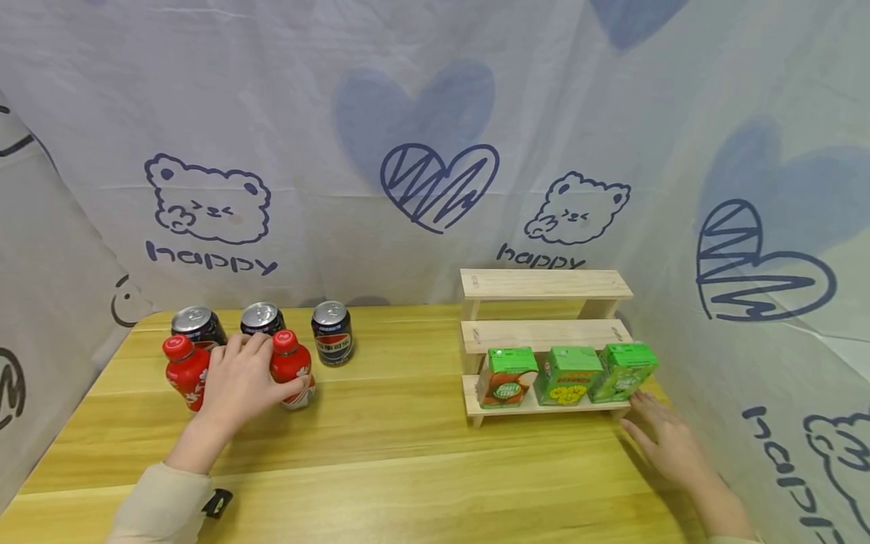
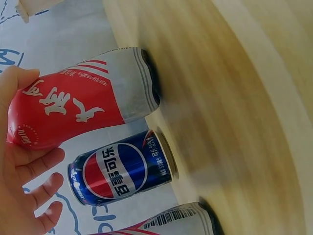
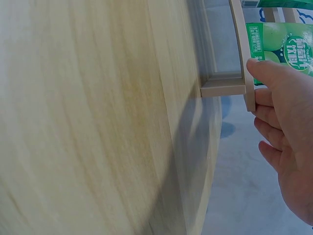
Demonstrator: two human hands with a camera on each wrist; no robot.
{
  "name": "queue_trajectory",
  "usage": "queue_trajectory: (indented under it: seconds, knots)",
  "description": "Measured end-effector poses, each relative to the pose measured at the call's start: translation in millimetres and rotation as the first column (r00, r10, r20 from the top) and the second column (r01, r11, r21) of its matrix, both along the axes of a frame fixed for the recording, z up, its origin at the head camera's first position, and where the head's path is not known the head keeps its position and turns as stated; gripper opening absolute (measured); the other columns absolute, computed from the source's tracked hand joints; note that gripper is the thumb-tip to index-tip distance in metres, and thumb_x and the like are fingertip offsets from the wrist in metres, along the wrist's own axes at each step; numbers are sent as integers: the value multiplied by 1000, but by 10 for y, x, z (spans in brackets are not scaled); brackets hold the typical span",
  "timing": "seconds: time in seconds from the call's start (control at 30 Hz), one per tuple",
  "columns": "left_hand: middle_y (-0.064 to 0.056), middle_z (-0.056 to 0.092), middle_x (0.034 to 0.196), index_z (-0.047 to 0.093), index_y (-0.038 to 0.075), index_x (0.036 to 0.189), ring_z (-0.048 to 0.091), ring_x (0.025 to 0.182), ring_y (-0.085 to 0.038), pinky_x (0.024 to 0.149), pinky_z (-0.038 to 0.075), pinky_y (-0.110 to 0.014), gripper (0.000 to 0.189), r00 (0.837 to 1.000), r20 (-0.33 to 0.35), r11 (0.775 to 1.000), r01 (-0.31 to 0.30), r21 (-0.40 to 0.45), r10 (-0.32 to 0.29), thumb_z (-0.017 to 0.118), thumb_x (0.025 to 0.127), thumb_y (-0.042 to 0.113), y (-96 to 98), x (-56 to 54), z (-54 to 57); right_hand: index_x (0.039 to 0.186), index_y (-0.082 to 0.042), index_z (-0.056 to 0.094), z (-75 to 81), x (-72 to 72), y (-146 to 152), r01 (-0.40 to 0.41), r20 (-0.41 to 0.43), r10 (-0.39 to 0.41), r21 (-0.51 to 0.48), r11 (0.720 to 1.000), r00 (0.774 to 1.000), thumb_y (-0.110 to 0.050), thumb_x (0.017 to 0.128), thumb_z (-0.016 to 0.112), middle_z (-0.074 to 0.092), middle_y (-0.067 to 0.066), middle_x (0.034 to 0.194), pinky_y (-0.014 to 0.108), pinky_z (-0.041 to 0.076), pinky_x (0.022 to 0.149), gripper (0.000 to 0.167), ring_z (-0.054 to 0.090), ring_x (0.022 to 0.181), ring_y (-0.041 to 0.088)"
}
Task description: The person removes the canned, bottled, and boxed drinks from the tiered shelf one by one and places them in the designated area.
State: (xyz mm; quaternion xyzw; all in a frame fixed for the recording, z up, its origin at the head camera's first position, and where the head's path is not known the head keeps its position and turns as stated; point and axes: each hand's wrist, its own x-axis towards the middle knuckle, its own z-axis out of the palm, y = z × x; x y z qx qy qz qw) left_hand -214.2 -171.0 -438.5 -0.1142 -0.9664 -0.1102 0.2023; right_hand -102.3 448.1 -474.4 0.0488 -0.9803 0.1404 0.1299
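My left hand (image 1: 239, 380) has its thumb and fingers around the upper part of a red and white bottle (image 1: 288, 366). That bottle (image 2: 68, 105) stands upright on the table; the other fingers spread free beside it. A second red bottle (image 1: 188, 372) stands left of the hand, partly covered by it. At the right, my right hand (image 1: 669, 442) grips the lower right corner of a wooden tiered shelf (image 1: 547, 336), thumb on the board's edge and fingers beyond it. Close to that thumb sits a green drink box (image 3: 286, 46) on the lowest tier.
Three dark cola cans, a left one (image 1: 197, 325), a middle one (image 1: 262, 317) and a right one (image 1: 332, 333), stand behind the bottles. Two more drink boxes, one brown-green (image 1: 507, 378) and one with yellow flowers (image 1: 568, 376), share the lowest tier. Printed cloth (image 1: 435, 249) hangs behind the table.
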Motion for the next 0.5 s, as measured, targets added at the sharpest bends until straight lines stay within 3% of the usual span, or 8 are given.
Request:
queue_trajectory:
  seconds: [0.27, 0.5]
  knots:
    - [-15, 61, 100, 64, -3, 104, 46, 95, -37, 75, 33, -50, 73, 1000, 26, 1000, -8, 6, 8, 77, 68, 59, -17, -7, 0, 130, 9, 54, 11, 2, -3, 8, 15, -8, -1, 1000, 1000, -30, 95, 61, 46, 34, 139, 66, 34, 100, 53, 44, 126, 54]
    - [-17, 62, 108, 62, -4, 113, 46, 97, -37, 76, 33, -50, 81, 998, 55, 1000, -12, 17, 11, 73, 71, 64, -44, -20, -9, 131, 9, 53, 14, 2, -6, 12, 19, -12, -1, 1000, 1000, -31, 96, 61, 46, 34, 139, 66, 34, 101, 54, 43, 127, 54]
